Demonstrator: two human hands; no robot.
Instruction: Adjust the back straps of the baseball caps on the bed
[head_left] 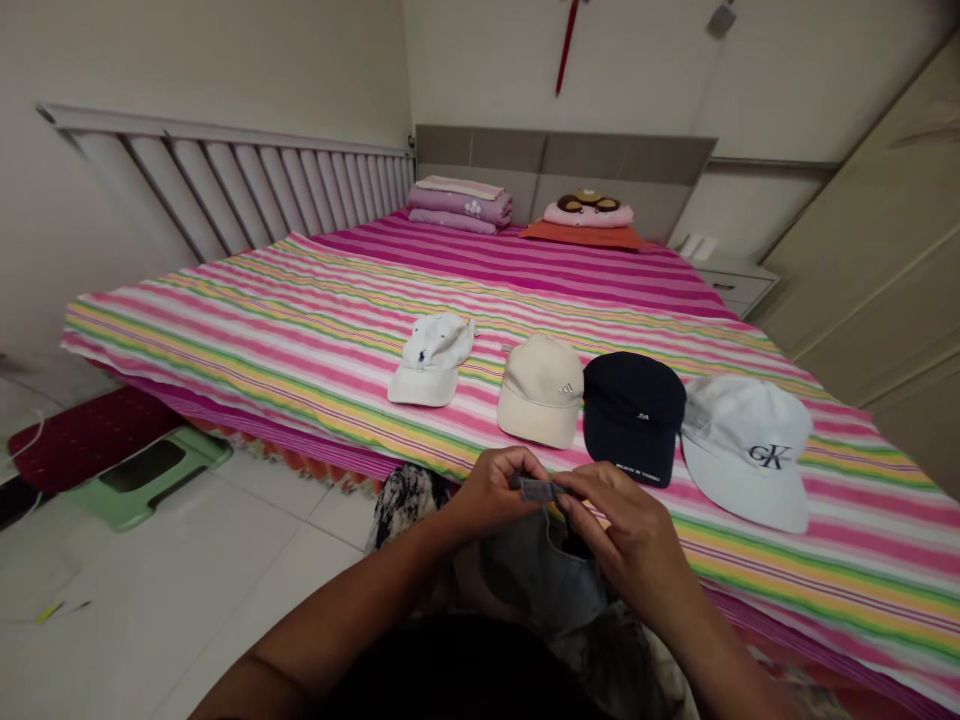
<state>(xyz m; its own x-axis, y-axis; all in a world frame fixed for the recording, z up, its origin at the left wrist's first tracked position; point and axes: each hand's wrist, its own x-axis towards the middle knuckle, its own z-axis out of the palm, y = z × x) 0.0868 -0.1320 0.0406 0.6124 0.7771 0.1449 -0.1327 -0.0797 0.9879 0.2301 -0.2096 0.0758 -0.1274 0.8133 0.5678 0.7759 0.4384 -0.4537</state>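
A grey cap (538, 575) hangs over my lap, its back opening and strap toward the bed. My left hand (499, 490) pinches one end of the cap's grey strap (538, 490). At the strap's other end, my right hand (619, 520) has thumb and fingers closed on it. Just beyond my hands, a row of caps lies on the bed: a small white cap (433, 360), a beige cap (541, 392), a black cap (634, 415) and a larger white cap with dark letters (750, 450). Part of the grey cap is hidden by my hands.
A striped sheet (247, 330) covers the bed. Folded purple bedding (461, 208) and a pink pillow (589, 215) lie by the headboard (622, 165). A white rail (247, 190) runs along the left. On the floor stands a green stool (150, 480); a nightstand (739, 285) is at right.
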